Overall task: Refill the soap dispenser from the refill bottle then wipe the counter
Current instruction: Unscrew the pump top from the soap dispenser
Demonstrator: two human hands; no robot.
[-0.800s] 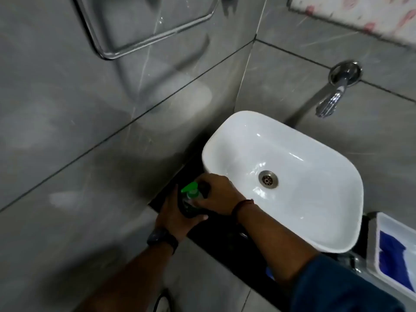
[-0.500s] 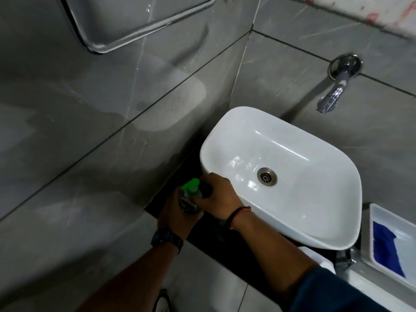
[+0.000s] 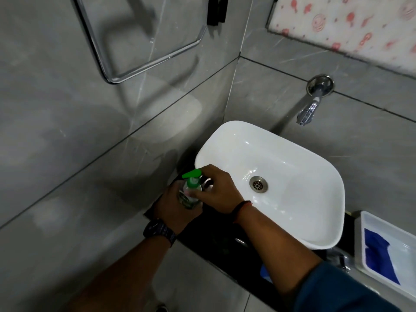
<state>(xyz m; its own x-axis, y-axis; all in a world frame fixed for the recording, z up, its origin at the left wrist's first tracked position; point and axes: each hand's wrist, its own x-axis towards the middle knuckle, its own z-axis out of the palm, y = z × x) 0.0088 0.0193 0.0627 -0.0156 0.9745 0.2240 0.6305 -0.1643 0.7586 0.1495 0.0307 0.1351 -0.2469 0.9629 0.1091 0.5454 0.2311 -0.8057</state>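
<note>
The left grip [image 3: 177,206] is wrapped round the clear body of the dispenser [image 3: 191,190], fingers curled about it from the near side. The right grip [image 3: 216,192] is closed on the top of the dispenser, thumb against the neck just under the green pump [image 3: 191,174] and fingers curled over the far side. The dispenser stands upright over the black table [image 3: 213,242], just beside the left end of the white sink [image 3: 225,129]; its base is hidden by the left grip, so whether it rests on the table cannot be told. The pump nozzle points left, away from the sink.

A dark watch [image 3: 159,230] sits on the left wrist and a thin band [image 3: 242,206] on the right. A drain [image 3: 258,184] lies in the sink bottom, and a chrome tap [image 3: 308,111] juts from the grey tiled wall above the far rim. To the right of the sink a white tray [image 3: 360,244] holds a blue cloth [image 3: 378,255]. A chrome-edged mirror [image 3: 157,61] hangs on the left wall
</note>
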